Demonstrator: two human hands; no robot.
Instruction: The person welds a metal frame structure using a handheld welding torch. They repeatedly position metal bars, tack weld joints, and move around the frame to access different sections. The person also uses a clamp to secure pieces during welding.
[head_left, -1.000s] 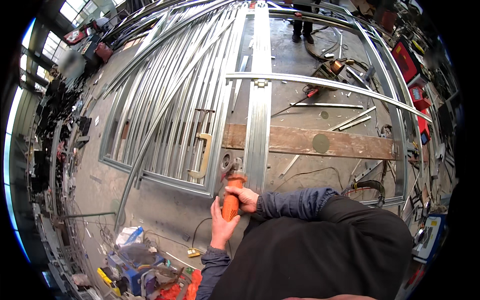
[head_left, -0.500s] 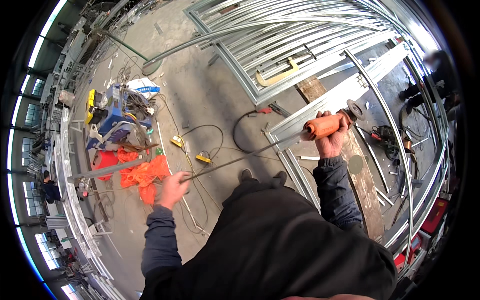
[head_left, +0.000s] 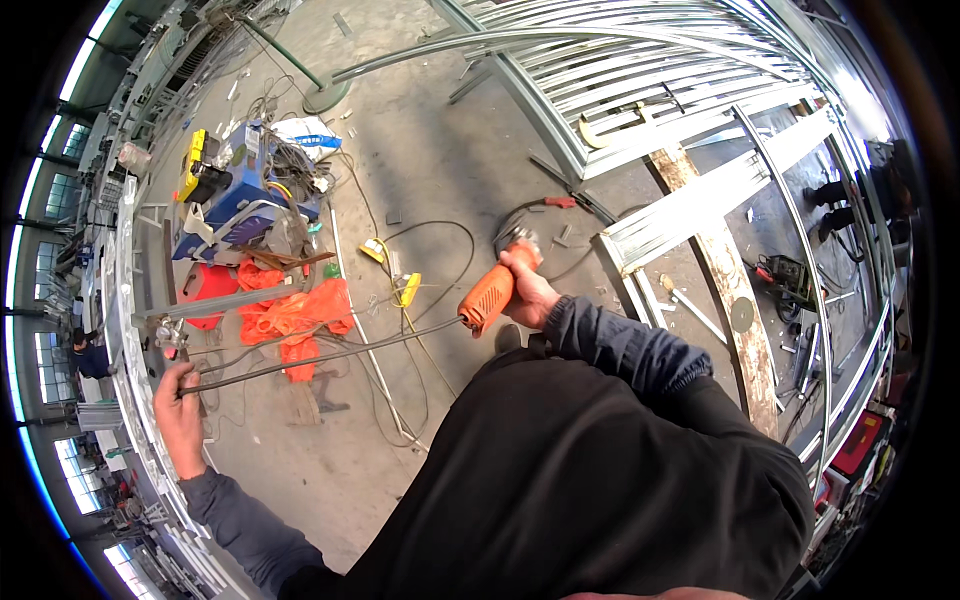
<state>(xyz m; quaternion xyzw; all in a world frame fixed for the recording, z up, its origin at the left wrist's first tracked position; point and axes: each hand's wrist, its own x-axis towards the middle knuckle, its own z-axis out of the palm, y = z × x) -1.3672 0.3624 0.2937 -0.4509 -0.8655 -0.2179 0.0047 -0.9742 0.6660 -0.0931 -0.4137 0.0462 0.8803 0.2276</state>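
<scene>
Wide head-worn fisheye — downward over both hands (head_left: 535, 297)

We see matt, smooth-looking plastic on the grinder (head_left: 490, 297) and a dull, rubbery skin on its cord (head_left: 420, 332). Our sleeves (head_left: 630, 338) are creased matt cloth. The frame (head_left: 545, 120) is smooth metal with a bright, glossy sheen; the plank (head_left: 724, 275) is rough, scuffed wood. We find crumpled, thin plastic in the orange sheet (head_left: 325, 300), and dull, stained concrete in the floor (head_left: 420, 180).
</scene>
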